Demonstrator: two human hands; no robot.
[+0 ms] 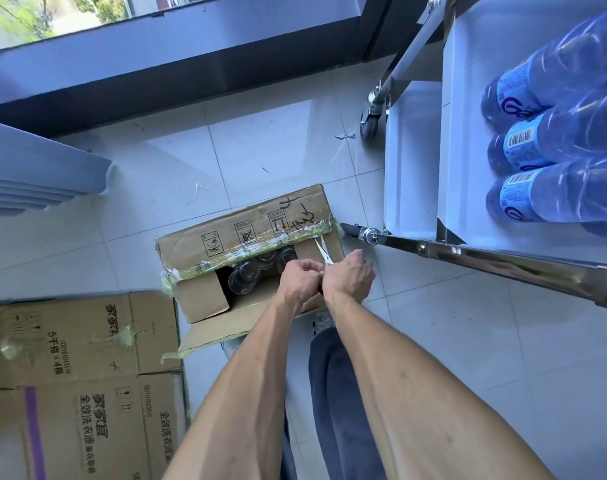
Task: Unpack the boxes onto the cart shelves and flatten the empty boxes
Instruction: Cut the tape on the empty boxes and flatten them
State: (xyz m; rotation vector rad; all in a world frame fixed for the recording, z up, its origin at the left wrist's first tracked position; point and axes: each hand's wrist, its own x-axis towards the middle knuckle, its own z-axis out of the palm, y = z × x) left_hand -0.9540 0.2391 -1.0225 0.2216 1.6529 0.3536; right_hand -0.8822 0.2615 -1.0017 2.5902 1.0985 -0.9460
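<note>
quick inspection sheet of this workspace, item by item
surface: pale tiled floor.
job's things: open box on the floor, clear bottle tops inside; flattened boxes lie to its left; cart on the right carries blue bottles.
clutter: tape scraps on the tiles.
grippers: left hand and right hand pinch a tape strip over the box.
cables: nothing seen.
surroundings: window frame beyond; stacked pale panels far left.

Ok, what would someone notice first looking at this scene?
Two hands meet at centre over an open cardboard box on the floor, pulling clear tape; clear bottles show inside. On the right, blue water bottles lie on the cart shelf.
</note>
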